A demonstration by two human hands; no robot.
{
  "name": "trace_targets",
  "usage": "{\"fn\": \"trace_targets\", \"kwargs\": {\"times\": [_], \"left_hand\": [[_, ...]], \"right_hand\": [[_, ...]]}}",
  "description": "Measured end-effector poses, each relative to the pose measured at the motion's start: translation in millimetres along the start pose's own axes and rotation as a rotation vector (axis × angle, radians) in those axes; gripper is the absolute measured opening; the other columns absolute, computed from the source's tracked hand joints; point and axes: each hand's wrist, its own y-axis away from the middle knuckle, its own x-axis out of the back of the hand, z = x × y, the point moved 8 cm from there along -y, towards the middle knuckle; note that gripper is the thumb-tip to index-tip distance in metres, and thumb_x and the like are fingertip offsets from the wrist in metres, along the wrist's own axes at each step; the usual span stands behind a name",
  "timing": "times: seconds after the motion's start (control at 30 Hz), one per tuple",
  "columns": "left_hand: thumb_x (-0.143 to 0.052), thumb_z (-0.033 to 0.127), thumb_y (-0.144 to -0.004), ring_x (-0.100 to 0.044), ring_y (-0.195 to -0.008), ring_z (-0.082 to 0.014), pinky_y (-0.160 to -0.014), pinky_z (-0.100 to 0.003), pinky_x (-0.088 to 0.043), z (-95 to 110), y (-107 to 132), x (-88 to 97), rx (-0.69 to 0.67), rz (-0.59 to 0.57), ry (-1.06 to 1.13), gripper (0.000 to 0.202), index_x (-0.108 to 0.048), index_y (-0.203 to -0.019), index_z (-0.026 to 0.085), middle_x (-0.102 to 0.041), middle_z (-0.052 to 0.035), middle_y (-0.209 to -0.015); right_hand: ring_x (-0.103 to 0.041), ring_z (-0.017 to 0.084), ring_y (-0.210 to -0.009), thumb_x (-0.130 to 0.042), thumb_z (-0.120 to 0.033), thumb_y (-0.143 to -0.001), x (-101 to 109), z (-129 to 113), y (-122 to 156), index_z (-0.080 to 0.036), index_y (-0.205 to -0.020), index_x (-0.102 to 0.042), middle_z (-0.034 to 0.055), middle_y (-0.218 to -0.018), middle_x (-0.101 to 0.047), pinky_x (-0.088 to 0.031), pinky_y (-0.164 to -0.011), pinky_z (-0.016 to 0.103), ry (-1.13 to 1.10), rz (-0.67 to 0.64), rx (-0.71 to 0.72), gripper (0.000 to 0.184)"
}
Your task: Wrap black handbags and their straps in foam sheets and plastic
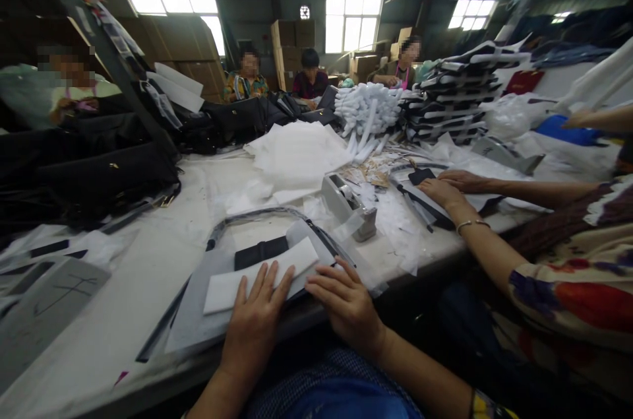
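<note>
My left hand (260,313) lies with its fingers stretched out flat on a white foam strip (291,262). My right hand (346,307) is beside the strip's right end, fingers extended and bent a little over the edge of the bundle; it grasps nothing visible. Under the foam is a whitish sheet (192,320) on a dark flat item, mostly hidden. A black folded piece (260,252) shows just behind the foam. A black handle (270,211), apparently wrapped in clear plastic, arches across the far side of the bundle.
A grey tape dispenser (349,204) stands beyond my right hand; a grey box-like holder (49,313) is at left. White sheets (299,152), white rolls (368,109) and black bags (109,165) are piled farther back. At right, a co-worker's hands (445,189) touch a similar black item.
</note>
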Motion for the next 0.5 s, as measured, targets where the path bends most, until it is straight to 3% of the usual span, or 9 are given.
{"fn": "trace_targets", "kwargs": {"times": [0.1, 0.2, 0.3, 0.37, 0.43, 0.5], "left_hand": [[-0.038, 0.008, -0.094, -0.046, -0.137, -0.0342, -0.106, -0.058, -0.042, -2, 2, 0.1, 0.005, 0.014, -0.006, 0.059, -0.038, -0.151, 0.025, -0.045, -0.0128, -0.151], [-0.039, 0.009, -0.094, -0.046, -0.137, -0.0343, -0.107, -0.058, -0.041, -3, 3, -0.2, 0.004, 0.032, -0.010, 0.059, -0.037, -0.151, 0.026, -0.044, -0.0127, -0.152], [-0.039, 0.008, -0.093, -0.046, -0.137, -0.0328, -0.108, -0.055, -0.042, -3, 5, -2.3, -0.008, 0.070, -0.023, 0.064, -0.032, -0.153, 0.029, -0.042, -0.0112, -0.154], [-0.037, 0.004, -0.091, -0.047, -0.137, -0.0308, -0.108, -0.053, -0.042, -4, 7, -5.8, -0.015, 0.112, -0.024, 0.071, -0.026, -0.155, 0.033, -0.044, -0.0089, -0.153], [-0.036, 0.002, -0.089, -0.051, -0.134, -0.0290, -0.109, -0.053, -0.040, -8, 9, -10.6, -0.011, 0.173, -0.006, 0.076, -0.021, -0.155, 0.037, -0.048, -0.0071, -0.150], [-0.037, 0.003, -0.088, -0.053, -0.131, -0.0291, -0.110, -0.054, -0.039, -11, 11, -18.1, -0.010, 0.204, 0.004, 0.078, -0.017, -0.154, 0.039, -0.051, -0.0062, -0.148]], "right_hand": [[-0.066, 0.022, -0.112, -0.051, -0.016, -0.097, 19, 24, 20, -0.023, -0.116, -0.067, 0.0075, -0.115, -0.072, -0.053, -0.101, 0.040, -0.127, 0.060, -0.380, 0.026], [-0.071, 0.027, -0.099, -0.058, -0.030, -0.093, 14, 49, 46, -0.020, -0.113, -0.068, 0.0113, -0.108, -0.073, -0.058, -0.091, 0.042, -0.250, -0.019, -0.759, 0.024], [-0.073, 0.028, -0.086, -0.065, -0.040, -0.085, -3, 58, 62, -0.018, -0.121, -0.064, 0.0136, -0.112, -0.071, -0.062, -0.077, 0.043, -0.498, -0.110, -0.969, 0.042], [-0.073, 0.027, -0.086, -0.070, -0.047, -0.080, -14, 62, 69, -0.019, -0.131, -0.057, 0.0145, -0.120, -0.068, -0.062, -0.073, 0.042, -0.732, -0.092, -1.092, 0.059], [-0.072, 0.027, -0.097, -0.075, -0.052, -0.074, -20, 65, 72, -0.021, -0.139, -0.050, 0.0139, -0.125, -0.066, -0.060, -0.082, 0.041, -0.932, -0.035, -1.187, 0.076], [-0.067, 0.025, -0.108, -0.079, -0.052, -0.070, -21, 67, 69, -0.022, -0.138, -0.052, 0.0112, -0.124, -0.066, -0.054, -0.093, 0.041, -1.044, 0.004, -1.211, 0.079]]}}
